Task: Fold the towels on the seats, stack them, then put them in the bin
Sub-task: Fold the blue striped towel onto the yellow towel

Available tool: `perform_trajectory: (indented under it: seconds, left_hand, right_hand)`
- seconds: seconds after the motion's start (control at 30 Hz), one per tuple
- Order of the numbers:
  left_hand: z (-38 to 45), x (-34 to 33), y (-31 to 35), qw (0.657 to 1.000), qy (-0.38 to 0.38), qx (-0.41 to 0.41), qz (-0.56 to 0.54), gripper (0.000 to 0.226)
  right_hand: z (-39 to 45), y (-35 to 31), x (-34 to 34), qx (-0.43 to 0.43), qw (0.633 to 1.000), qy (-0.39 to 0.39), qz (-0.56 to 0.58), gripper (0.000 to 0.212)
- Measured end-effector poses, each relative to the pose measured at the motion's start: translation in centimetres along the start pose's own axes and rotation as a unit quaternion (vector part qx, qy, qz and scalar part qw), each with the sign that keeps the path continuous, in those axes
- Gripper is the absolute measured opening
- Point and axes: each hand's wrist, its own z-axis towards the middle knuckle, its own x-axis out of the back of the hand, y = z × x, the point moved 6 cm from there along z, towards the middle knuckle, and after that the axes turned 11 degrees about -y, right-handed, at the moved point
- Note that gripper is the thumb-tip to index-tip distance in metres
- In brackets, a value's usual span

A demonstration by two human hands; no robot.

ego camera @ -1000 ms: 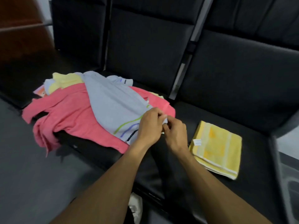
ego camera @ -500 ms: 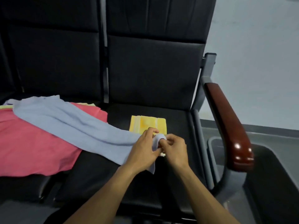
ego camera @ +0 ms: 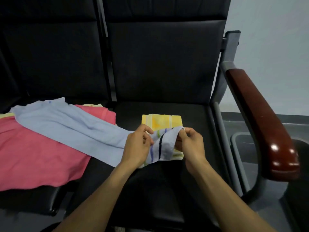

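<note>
Both-handed, left hand (ego camera: 138,144) and right hand (ego camera: 190,144) each kept a pinching grip on the light-blue striped towel's (ego camera: 66,126) end; corners needed spreading apart, edges matched.

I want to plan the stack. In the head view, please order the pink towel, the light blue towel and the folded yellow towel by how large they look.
1. Pink towel, though cut off at the left edge.
2. Light blue towel, spread out, one end gripped by both hands.
3. Folded yellow towel, partly hidden behind the blue one.
</note>
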Motion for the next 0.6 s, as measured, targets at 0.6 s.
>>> perform_trajectory:
  seconds: [0.6]
  left_hand:
    - [-0.6, -0.2, 1.2, 0.99, -0.036, -0.004, 0.139, 0.026]
  right_hand:
    - [-1.2, -2.4, -1.8, 0.154, 0.969, -0.071, -0.178, 0.011]
